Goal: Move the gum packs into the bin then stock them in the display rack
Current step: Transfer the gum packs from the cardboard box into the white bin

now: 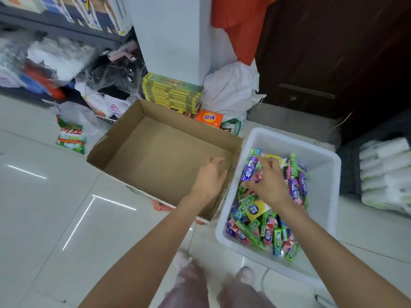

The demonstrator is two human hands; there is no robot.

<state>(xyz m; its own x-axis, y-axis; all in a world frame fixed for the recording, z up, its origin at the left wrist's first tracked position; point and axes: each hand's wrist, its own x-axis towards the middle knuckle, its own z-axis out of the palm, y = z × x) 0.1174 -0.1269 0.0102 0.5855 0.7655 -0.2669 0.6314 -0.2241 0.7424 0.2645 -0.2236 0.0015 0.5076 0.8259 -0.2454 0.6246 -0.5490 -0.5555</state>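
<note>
While spread loosely over the cardboard box (160, 150) at frame centre, left hand (209, 178) holding nothing. Right hand (265, 183), fingers relaxed, touching gum packs (255, 216) heaped inside white bin (320, 156), lower right, on floor (44, 196).

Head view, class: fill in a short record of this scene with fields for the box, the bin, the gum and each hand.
cardboard box: open, nothing visible inside
white bin: right of the box, on the tiled floor
gum packs: loose pile in the bin
left hand: open, over the box's right side
right hand: fingers spread over the pile, no clear grip on a pack
</note>
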